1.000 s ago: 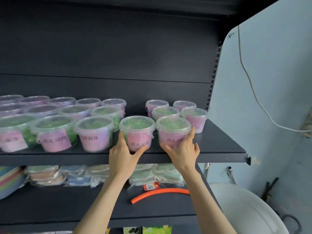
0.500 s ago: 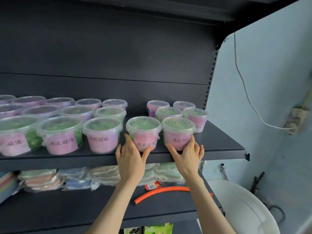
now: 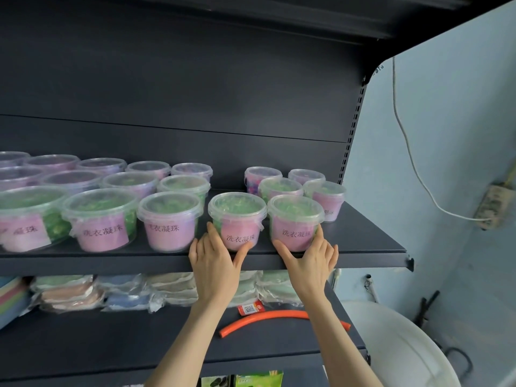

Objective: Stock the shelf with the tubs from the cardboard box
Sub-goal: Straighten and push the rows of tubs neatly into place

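Note:
Several clear tubs with green beads and pink labels stand in rows on the dark upper shelf (image 3: 363,238). My left hand (image 3: 215,263) holds the base of one front-row tub (image 3: 237,216) between thumb and forefinger. My right hand (image 3: 310,261) holds the neighbouring tub (image 3: 294,219) the same way, thumb on its left and fingers on its right. Both tubs stand upright on the shelf near its front edge. Three more tubs (image 3: 324,196) sit behind them, with a gap to their left. The cardboard box is out of view.
The shelf's right end beside the tubs is bare. On the lower shelf (image 3: 83,342) lie packed cloths (image 3: 125,291) and an orange hose piece (image 3: 268,317). A white round basin (image 3: 399,347) stands at the lower right. A cable (image 3: 410,152) hangs on the blue wall.
Both hands stay on the same two front tubs. The view has shifted slightly; the tubs have barely moved on the shelf.

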Demonstrator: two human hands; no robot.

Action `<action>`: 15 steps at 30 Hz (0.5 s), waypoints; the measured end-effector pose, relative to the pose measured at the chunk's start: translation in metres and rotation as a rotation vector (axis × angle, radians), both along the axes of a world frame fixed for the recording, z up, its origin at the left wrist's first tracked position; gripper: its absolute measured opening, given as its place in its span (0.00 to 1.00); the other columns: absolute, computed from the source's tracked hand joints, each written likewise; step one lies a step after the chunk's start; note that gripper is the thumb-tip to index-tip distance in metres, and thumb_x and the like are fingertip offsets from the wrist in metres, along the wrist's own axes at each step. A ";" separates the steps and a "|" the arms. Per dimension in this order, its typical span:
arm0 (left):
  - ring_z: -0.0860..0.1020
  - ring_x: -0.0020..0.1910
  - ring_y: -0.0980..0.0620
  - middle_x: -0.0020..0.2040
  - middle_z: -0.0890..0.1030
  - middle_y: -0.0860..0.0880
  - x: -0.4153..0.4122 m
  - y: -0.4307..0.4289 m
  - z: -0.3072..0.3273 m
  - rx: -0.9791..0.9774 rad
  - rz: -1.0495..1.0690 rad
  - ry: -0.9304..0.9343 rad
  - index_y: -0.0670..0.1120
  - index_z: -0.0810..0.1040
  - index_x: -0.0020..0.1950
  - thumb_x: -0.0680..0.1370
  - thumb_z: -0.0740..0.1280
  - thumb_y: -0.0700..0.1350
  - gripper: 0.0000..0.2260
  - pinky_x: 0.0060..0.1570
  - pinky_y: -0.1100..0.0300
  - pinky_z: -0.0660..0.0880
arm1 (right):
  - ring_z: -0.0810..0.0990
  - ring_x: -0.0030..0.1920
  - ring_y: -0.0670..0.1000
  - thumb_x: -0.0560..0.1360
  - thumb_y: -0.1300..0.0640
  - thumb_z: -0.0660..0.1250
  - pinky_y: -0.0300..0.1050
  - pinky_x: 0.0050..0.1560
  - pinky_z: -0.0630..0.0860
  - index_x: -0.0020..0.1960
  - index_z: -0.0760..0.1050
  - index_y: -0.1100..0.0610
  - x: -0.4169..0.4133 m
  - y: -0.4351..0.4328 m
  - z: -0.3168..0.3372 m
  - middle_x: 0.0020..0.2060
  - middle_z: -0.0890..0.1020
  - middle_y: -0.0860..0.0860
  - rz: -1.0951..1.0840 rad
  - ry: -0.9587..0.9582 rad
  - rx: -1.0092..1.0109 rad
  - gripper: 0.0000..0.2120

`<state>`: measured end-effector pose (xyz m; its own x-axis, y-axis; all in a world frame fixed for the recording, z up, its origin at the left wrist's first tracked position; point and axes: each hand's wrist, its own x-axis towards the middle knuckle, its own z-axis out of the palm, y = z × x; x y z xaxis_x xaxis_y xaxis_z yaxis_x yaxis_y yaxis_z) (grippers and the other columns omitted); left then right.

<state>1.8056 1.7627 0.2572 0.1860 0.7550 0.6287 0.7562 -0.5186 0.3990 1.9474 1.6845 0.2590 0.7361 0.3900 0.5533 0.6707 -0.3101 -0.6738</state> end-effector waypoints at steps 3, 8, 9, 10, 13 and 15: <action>0.80 0.52 0.39 0.53 0.79 0.34 0.000 0.001 0.002 -0.009 -0.004 0.019 0.28 0.68 0.64 0.77 0.43 0.68 0.43 0.62 0.51 0.61 | 0.64 0.68 0.54 0.61 0.24 0.53 0.49 0.74 0.42 0.76 0.52 0.58 0.003 0.000 -0.001 0.63 0.73 0.55 0.011 -0.007 -0.048 0.55; 0.80 0.51 0.38 0.52 0.80 0.33 0.000 -0.001 0.003 -0.016 0.011 0.035 0.27 0.68 0.62 0.77 0.44 0.67 0.42 0.61 0.47 0.67 | 0.59 0.69 0.53 0.61 0.24 0.52 0.49 0.74 0.40 0.77 0.48 0.56 0.004 -0.003 0.002 0.63 0.72 0.54 0.057 0.030 -0.094 0.55; 0.79 0.51 0.38 0.51 0.80 0.33 0.000 -0.001 0.003 -0.018 0.010 0.033 0.28 0.68 0.62 0.77 0.43 0.67 0.42 0.60 0.45 0.69 | 0.59 0.69 0.53 0.61 0.24 0.53 0.49 0.74 0.40 0.77 0.47 0.56 0.004 -0.003 0.002 0.63 0.71 0.54 0.061 0.037 -0.100 0.55; 0.79 0.51 0.38 0.51 0.80 0.33 0.000 -0.002 0.003 -0.021 0.005 0.028 0.28 0.68 0.62 0.77 0.43 0.67 0.42 0.60 0.45 0.70 | 0.59 0.70 0.54 0.61 0.24 0.53 0.50 0.74 0.40 0.77 0.47 0.56 0.004 -0.003 0.002 0.63 0.71 0.54 0.063 0.041 -0.105 0.54; 0.79 0.51 0.38 0.51 0.80 0.34 -0.002 -0.003 0.003 -0.022 -0.011 0.014 0.28 0.68 0.62 0.76 0.44 0.68 0.43 0.60 0.45 0.68 | 0.58 0.70 0.54 0.64 0.26 0.57 0.50 0.74 0.39 0.77 0.48 0.57 0.002 -0.005 0.004 0.64 0.71 0.55 0.067 0.051 -0.102 0.53; 0.79 0.50 0.38 0.50 0.80 0.34 -0.003 -0.002 0.003 -0.015 -0.017 0.009 0.28 0.69 0.62 0.76 0.47 0.68 0.42 0.60 0.44 0.70 | 0.58 0.70 0.54 0.66 0.28 0.60 0.50 0.74 0.39 0.77 0.48 0.57 0.001 -0.005 0.005 0.64 0.71 0.55 0.067 0.052 -0.098 0.51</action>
